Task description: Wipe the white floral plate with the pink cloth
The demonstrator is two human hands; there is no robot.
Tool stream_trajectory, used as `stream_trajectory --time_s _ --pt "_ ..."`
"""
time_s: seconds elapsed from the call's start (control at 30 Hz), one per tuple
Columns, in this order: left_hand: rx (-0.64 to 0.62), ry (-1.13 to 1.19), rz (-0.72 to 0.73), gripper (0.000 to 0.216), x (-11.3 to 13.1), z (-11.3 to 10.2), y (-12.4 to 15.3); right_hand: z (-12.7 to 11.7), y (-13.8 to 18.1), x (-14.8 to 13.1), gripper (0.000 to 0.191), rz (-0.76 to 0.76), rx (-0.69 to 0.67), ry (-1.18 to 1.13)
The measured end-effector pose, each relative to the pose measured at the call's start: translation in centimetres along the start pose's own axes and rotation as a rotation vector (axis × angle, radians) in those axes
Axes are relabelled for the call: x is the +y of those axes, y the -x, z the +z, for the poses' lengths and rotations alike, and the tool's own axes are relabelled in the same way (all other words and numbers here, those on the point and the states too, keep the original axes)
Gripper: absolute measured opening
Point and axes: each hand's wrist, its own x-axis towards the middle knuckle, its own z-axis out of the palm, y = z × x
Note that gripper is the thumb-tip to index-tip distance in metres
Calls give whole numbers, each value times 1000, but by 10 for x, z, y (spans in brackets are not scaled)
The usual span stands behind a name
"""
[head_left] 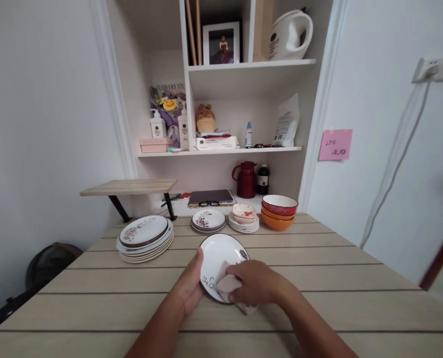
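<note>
A slatted wooden table (329, 276) is stretching beneath the white plate (216, 253), white shelves (251, 82) rising beyond it. The left hand (188, 287) is holding its left rim; the right hand (256, 281) is pressing a cloth (228, 284), partly covering it, and stacked plates (208, 219) and bowls (278, 214) are standing beyond it.

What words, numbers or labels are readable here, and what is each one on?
"FLOWERS STU", across the top of the bouquet's wrapping, the rest cut off.
"250", or close to it, handwritten on the pink note; the line beneath is illegible.
Too small or blurred to read: the lettering on the pump bottles, pink box, white pack, white bag, white jug and dark bottle.
</note>
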Motion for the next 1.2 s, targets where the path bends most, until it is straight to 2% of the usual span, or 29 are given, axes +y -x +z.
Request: stream_trajectory --time_s 0.07,0.17,0.3,0.37,0.5,0.63,0.73,0.83,0.97,1.07,1.13,1.2 --pt "11 -3 -4 63 1 2 0 3 -4 -12 38 -80 43 -77" --pt "17 5 -5 63 0 3 -1 5 -14 -25 40 -99 208 -195" --pt "5 9 41 60 -2 2 -1 -1 -22 -17 46 90 346 -179" --pt "15 -5 53 60 -2 3 -1 -5 -19 -6 43 211 327 -124" --pt "106 -55 53 64 -1 4 0 -12 -8 14 33 400 195 -10" --pt "148 -74 57 64 -1 5 -1 -12 -10 17 34 483 246 9" --pt "121 -73 67 63 -1 5 -1 -8 -21 8 30 445 348 33" --pt "89 -76 78 61 -1 5 -1 -3 -31 -6 34 339 446 45" --pt "-15 -35 86 61 -2 3 -1 3 -36 -25 40 78 491 46" --pt "-32 -10 75 63 -3 2 -1 4 -36 -31 38 -86 496 37" --pt "-11 -18 75 64 -3 2 -1 3 -37 -31 39 -78 530 48" --pt "1 -31 53 64 -3 3 -2 1 -38 -26 36 -6 572 75"
